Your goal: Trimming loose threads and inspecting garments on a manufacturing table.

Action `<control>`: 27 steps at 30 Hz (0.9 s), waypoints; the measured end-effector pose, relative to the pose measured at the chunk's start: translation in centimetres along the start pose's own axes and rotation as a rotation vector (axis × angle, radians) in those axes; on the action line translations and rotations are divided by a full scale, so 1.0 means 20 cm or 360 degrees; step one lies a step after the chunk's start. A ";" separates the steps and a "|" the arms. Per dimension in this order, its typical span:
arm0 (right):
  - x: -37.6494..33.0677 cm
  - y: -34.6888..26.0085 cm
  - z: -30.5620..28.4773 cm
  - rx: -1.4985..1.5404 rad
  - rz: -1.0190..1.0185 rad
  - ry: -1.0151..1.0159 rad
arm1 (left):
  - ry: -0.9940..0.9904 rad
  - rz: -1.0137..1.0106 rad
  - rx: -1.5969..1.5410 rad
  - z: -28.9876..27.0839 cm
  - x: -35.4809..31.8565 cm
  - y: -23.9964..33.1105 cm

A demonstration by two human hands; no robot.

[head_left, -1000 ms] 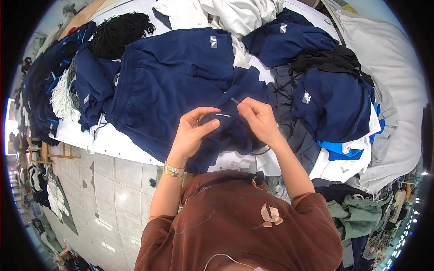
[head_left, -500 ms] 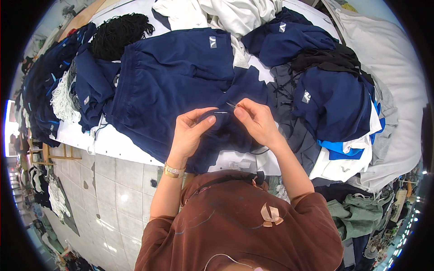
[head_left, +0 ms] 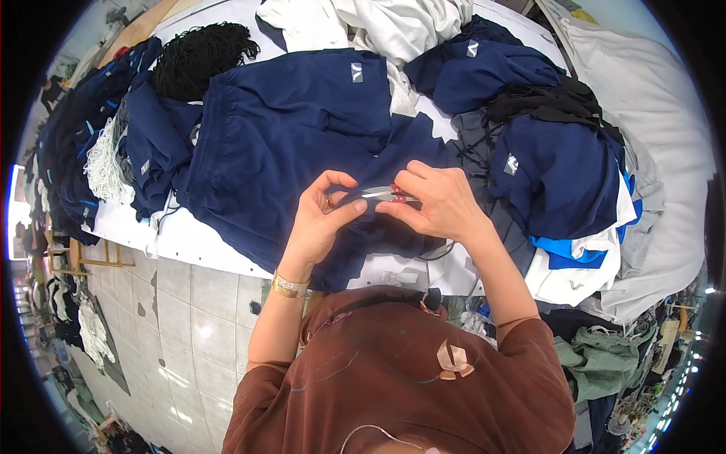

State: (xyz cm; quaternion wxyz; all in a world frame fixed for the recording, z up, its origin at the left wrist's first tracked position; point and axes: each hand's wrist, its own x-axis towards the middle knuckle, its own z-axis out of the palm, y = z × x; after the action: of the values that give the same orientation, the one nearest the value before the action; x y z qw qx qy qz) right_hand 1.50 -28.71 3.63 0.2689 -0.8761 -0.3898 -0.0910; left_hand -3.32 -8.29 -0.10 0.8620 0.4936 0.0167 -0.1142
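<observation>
Navy shorts (head_left: 280,129) with a gathered waistband lie spread over the white table in front of me. My left hand (head_left: 316,219) pinches a bit of the navy cloth between thumb and fingers, lifted above the shorts. In my right hand (head_left: 446,203) is a pair of thread snips (head_left: 384,194) with red grips. Their metal blades point left and reach the pinched cloth by my left fingertips. Whether the blades are closed on a thread is too small to tell.
Black cords (head_left: 200,60) and white cords (head_left: 110,166) lie at the left beside more navy garments. Folded navy shorts (head_left: 556,174) top a pile at the right. White cloth (head_left: 408,23) lies at the back. A large pale sack (head_left: 643,113) bulges along the right side.
My right hand has turned and brought the snips' blades leftward to the cloth at my left fingertips. The red grips now show. My left hand keeps its pinch with slightly shifted fingers.
</observation>
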 end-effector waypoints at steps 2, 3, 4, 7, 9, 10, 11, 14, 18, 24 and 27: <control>0.00 0.02 0.01 0.0125 -0.0034 0.0017 | -0.0004 -0.0028 -0.0001 0.00 0.00 0.00; 0.00 0.02 0.02 0.0121 -0.0033 0.0018 | -0.0018 -0.0061 -0.0013 0.00 0.01 0.00; 0.01 0.02 0.03 0.0561 0.0175 0.0029 | -0.0031 -0.0095 -0.0025 0.01 0.01 0.00; 0.04 0.00 0.04 0.1187 0.0537 -0.0053 | -0.0027 -0.0081 -0.0005 0.01 0.01 -0.01; 0.04 0.02 0.10 0.1480 0.0686 -0.0174 | -0.0054 -0.0049 0.0018 0.01 0.00 0.00; 0.03 0.04 0.12 0.1480 0.0688 -0.0170 | -0.0082 -0.0017 0.0039 0.02 0.00 0.00; 0.02 0.05 0.13 0.1617 0.0745 -0.0199 | -0.0087 -0.0019 0.0041 0.04 0.00 0.00; 0.02 0.05 0.13 0.1943 0.0956 -0.0354 | -0.0027 0.0299 0.0241 0.07 -0.02 -0.01; -0.01 0.07 0.13 0.2312 0.1179 -0.0536 | -0.0165 0.0421 0.0516 0.08 -0.01 0.01; -0.02 0.05 0.12 0.2321 0.1267 -0.0450 | -0.0050 0.0145 0.0343 0.05 -0.01 -0.02; 0.00 0.02 0.10 0.1954 0.1061 -0.0256 | -0.0026 -0.0006 0.0127 0.05 -0.02 -0.01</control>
State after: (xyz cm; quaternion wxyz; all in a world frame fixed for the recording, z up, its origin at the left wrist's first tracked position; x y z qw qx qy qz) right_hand 1.64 -27.79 1.77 0.6987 -0.6427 -0.1001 0.2979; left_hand -3.78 -9.19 0.26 0.8415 0.5267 0.0062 -0.1203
